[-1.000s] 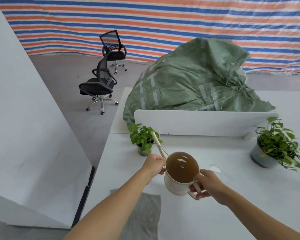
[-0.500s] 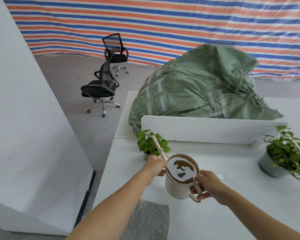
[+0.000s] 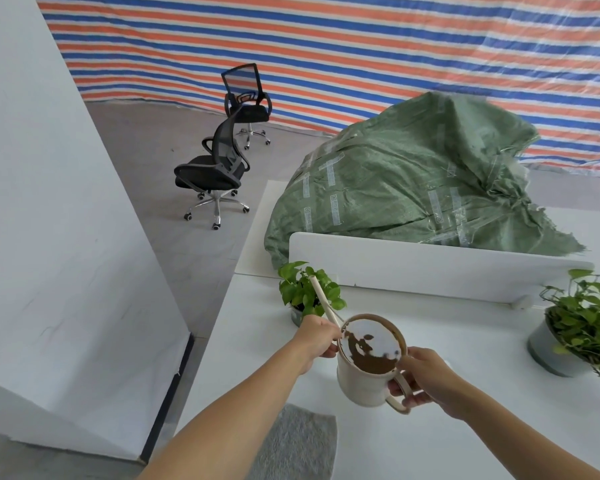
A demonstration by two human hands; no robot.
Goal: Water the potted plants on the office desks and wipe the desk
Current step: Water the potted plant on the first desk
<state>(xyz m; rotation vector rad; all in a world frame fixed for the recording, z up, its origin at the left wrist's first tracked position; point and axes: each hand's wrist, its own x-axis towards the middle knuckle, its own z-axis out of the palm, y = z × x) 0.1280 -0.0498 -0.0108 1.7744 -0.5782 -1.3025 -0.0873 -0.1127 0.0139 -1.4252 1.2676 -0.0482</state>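
A cream watering can [image 3: 364,382] with water in it hangs over the white desk [image 3: 447,427]. My right hand [image 3: 421,379] grips its handle. My left hand [image 3: 317,336] holds the base of its long thin spout, whose tip reaches into the leaves of a small potted plant [image 3: 307,292] at the desk's left, by the divider. A bigger potted plant [image 3: 575,334] in a grey pot stands at the right. A grey cloth [image 3: 297,445] lies on the desk near the front edge, under my left forearm.
A white divider panel [image 3: 430,268] runs across the desk behind the plants. Behind it lies a large green woven sack [image 3: 406,181]. Two black office chairs [image 3: 215,174] stand on the grey floor at the left. A white wall [image 3: 49,237] is close on the left.
The can has tipped toward the small plant and the water inside has shifted forward. The view has tilted so that the desk sits lower in frame.
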